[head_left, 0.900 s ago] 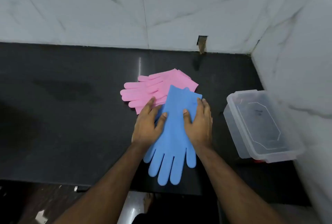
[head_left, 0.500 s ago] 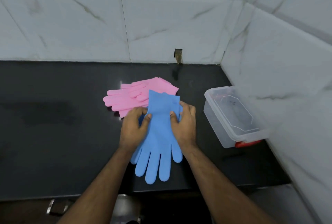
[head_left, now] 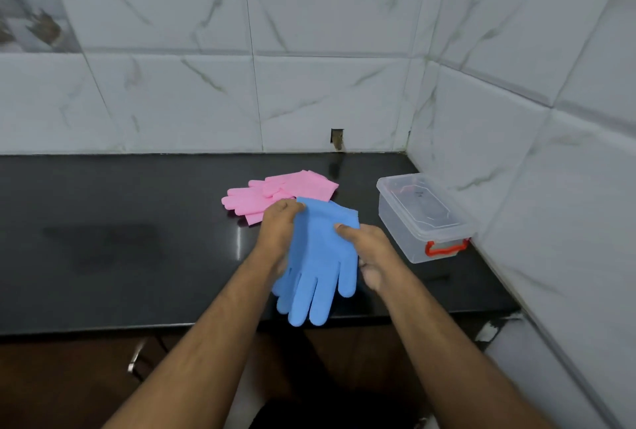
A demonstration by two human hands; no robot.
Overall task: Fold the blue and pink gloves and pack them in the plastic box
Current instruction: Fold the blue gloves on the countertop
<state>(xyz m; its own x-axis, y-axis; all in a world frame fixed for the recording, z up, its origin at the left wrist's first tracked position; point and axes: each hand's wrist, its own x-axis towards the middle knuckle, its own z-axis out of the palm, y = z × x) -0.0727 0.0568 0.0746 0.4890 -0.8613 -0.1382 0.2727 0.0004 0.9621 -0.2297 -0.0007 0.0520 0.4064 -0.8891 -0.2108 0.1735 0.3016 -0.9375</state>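
Both hands (head_left: 278,227) (head_left: 370,251) pinched the blue gloves (head_left: 318,256) at the cuff sides, fingers hanging toward the person, box (head_left: 423,218) rightward.

Soft, even, fairly dim light. A pale glare streak lies on the black counter (head_left: 239,242). Wide-angle bending shows at the frame edges; the upper left is smeared.

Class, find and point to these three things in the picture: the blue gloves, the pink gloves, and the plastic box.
blue gloves (head_left: 320,256): head view, on the palm area between both hands.
pink gloves (head_left: 247,203): head view, on the fingers at the left.
plastic box (head_left: 399,222): head view, on its clear front wall.
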